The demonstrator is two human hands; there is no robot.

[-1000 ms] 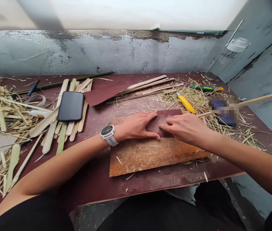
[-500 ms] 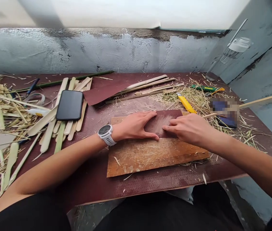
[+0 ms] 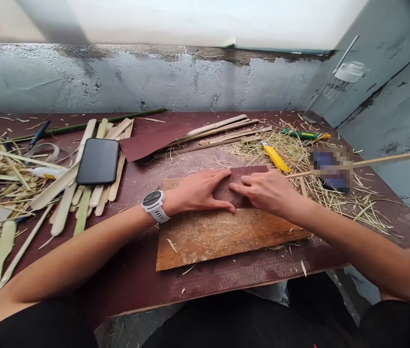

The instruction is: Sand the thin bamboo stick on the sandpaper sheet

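Observation:
A brown sheet of sandpaper [image 3: 223, 192] lies on a worn wooden board [image 3: 205, 237] in front of me. My left hand [image 3: 199, 191], wearing a white watch [image 3: 155, 205], presses down on the sheet with thumb and fingers spread. Over the sheet's right part, my right hand [image 3: 268, 191] is closed, its index finger pointing left. A long thin bamboo strip [image 3: 389, 158] runs out from behind this hand to the right; its end under the fingers is hidden.
Bamboo shavings and a yellow utility knife [image 3: 276, 157] lie beyond my right hand, with a green-handled tool [image 3: 302, 134] behind. A phone [image 3: 98, 162] rests on bamboo slats at left. Another sandpaper sheet [image 3: 150, 140] lies farther back. A clear cup [image 3: 350, 72] stands by the wall.
My right hand has slid left across the sandpaper, closer to my left hand, and the bamboo strip has shifted with it. The left hand stays on the sheet. The view has shifted slightly.

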